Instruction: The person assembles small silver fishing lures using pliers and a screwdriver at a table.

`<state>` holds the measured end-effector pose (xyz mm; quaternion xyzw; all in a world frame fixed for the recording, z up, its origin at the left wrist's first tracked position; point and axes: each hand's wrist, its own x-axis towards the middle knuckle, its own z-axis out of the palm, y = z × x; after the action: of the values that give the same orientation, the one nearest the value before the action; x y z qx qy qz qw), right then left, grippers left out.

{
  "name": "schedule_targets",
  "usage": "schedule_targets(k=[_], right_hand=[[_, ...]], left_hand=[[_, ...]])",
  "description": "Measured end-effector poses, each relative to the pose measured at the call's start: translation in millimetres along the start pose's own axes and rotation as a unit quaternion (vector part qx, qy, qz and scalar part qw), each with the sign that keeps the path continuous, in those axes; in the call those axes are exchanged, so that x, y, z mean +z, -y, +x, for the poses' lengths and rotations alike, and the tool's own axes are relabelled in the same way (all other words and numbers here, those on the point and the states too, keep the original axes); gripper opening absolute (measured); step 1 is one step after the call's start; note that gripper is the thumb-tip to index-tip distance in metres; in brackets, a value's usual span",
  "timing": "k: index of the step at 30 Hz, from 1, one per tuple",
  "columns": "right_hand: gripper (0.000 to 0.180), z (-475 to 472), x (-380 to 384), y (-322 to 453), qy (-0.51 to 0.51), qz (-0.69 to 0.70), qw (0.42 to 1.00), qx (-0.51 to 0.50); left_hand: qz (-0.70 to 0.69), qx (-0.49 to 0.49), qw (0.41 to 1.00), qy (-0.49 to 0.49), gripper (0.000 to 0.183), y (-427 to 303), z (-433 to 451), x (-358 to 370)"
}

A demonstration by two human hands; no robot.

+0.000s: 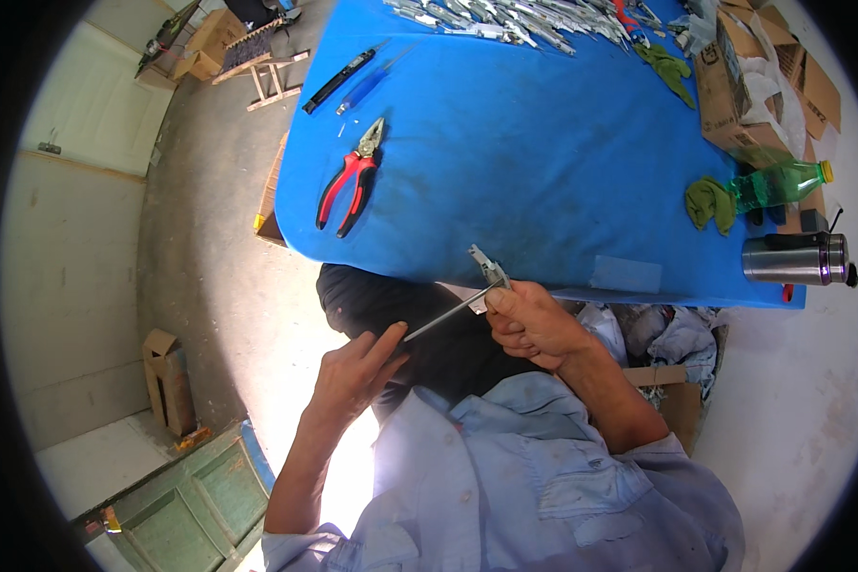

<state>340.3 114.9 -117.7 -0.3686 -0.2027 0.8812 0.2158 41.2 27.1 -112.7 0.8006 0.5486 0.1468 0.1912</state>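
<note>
My right hand (536,322) grips a small metal part (487,266) between thumb and fingers, just off the near edge of the blue-covered table (515,171). Against that part lies the end of a thin metal rod (447,312), perhaps a screwdriver shaft, which slants down to my left hand (361,368). The fingers of my left hand are around the rod's lower end; its handle is hidden. Combination pliers with red and black handles (350,179) lie on the left of the table. Beyond them are a black pen-like tool (339,80) and a blue-handled screwdriver (365,89).
Many metal parts (500,21) are heaped at the table's far edge. On the right are green cloths (710,204), a green plastic bottle (779,184), a steel flask (794,259) and a cardboard box (722,79). A box of scrap (668,343) stands below the near right edge.
</note>
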Motion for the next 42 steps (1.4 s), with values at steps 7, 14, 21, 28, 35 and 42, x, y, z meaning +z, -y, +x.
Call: schedule_targets(k=[7,14,21,28,35,42], right_hand=[[0.028,1,-4,-17,0.026,0.115,0.993,-0.017],[0.026,0,0,-23,0.034,0.138,0.989,-0.042],[0.047,-10,1,-19,-0.017,0.114,0.990,-0.084],[0.041,-19,-4,-17,-0.055,0.110,0.972,-0.199],[0.027,-23,8,-7,-0.151,0.084,0.934,-0.313],[0.021,-27,3,2,-0.240,0.059,0.905,-0.346]], left_hand=[[0.000,0.008,1.000,-0.015,0.058,1,-2,3],[0.017,0.018,0.999,-0.033,0.056,-3,-2,1],[-0.010,-0.008,0.998,-0.068,0.052,-22,-5,-7],[-0.041,-0.071,0.992,-0.096,0.051,-34,-17,-28],[-0.103,-0.095,0.988,-0.070,0.049,-60,-22,-25],[-0.163,-0.103,0.980,-0.049,0.049,-73,-28,-6]])
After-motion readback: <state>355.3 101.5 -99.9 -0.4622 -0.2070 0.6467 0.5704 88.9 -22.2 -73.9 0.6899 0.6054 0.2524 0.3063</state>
